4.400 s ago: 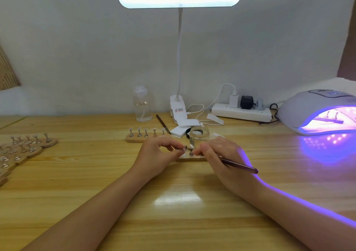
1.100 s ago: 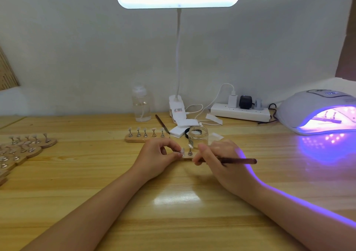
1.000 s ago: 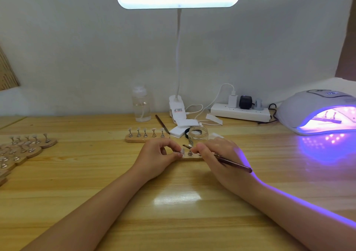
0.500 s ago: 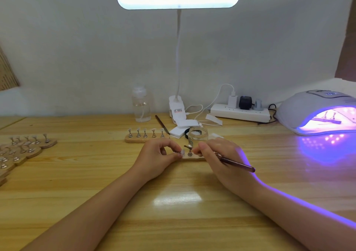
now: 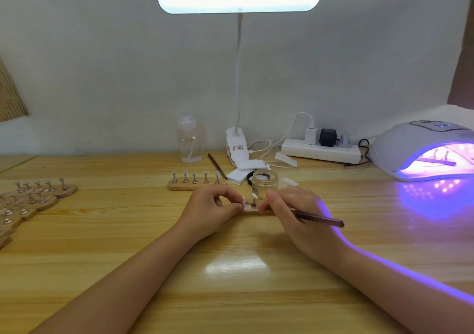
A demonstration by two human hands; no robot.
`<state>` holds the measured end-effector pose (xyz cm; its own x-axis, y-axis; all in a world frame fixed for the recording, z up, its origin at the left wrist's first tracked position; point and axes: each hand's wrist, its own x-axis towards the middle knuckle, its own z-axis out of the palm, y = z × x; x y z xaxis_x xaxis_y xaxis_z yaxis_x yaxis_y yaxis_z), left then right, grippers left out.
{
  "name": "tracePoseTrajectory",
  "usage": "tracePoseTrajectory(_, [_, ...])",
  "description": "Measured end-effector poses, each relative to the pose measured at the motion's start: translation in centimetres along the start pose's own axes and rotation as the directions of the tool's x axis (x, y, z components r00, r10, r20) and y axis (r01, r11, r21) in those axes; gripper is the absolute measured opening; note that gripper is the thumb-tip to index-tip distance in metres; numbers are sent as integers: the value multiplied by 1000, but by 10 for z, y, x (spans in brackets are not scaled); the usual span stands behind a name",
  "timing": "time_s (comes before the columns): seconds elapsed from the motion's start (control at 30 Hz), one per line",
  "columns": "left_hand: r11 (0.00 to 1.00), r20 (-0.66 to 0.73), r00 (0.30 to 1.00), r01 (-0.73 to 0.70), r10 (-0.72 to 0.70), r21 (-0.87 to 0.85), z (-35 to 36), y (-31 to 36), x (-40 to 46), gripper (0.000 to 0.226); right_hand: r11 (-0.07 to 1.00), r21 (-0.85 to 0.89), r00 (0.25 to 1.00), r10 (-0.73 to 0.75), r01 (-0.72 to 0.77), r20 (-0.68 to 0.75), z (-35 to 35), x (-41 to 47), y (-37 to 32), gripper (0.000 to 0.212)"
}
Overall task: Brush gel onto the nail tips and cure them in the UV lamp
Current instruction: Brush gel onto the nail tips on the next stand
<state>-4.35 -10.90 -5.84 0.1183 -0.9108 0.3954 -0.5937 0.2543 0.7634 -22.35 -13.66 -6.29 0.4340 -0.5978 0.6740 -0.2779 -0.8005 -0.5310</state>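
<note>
At the table's middle my left hand (image 5: 213, 205) pinches a clear nail tip (image 5: 245, 203) on its small metal stand. The stand sits on a wooden holder strip (image 5: 254, 212) that both hands mostly hide. My right hand (image 5: 289, 205) grips a dark brown brush (image 5: 320, 218), whose bristle end points left at that tip and is partly hidden by my fingers. Right behind the hands stands a small open glass jar (image 5: 264, 181). At the far right, the white UV lamp (image 5: 420, 144) glows purple with a strip of tips inside.
Another wooden strip (image 5: 196, 183) with several nail tips lies behind my left hand. More such strips (image 5: 30, 197) are stacked at the left edge. A clear bottle (image 5: 189, 142), a spare brush (image 5: 216, 165), white pads (image 5: 247, 170), a clip desk lamp (image 5: 238, 0) and a power strip (image 5: 320, 151) line the back.
The brush handle swung from level to angled down-right, and its tip came back to the nail tip that my left hand keeps pinching. The hands have otherwise stayed in place.
</note>
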Motion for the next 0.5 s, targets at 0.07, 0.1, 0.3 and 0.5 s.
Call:
tracePoseTrajectory(0.07, [1000,-8,1000,0,0,-12,0,-1,0,24,998,-60,999,-12,14,34,0,0,-1,43])
tracePoseTrajectory(0.1, [1000,-13,1000,2,-2,-18,1,-1,0,24,998,-53,999,-14,16,45,0,0,-1,42])
tracePoseTrajectory(0.3, [1000,-25,1000,4,-5,-6,1,-1,1,28,1000,-21,1000,-11,11,24,1,-1,1,46])
tracePoseTrajectory(0.5, [1000,-30,1000,7,-8,-8,0,-1,0,26,999,51,1000,4,-3,-11,1,-1,0,42])
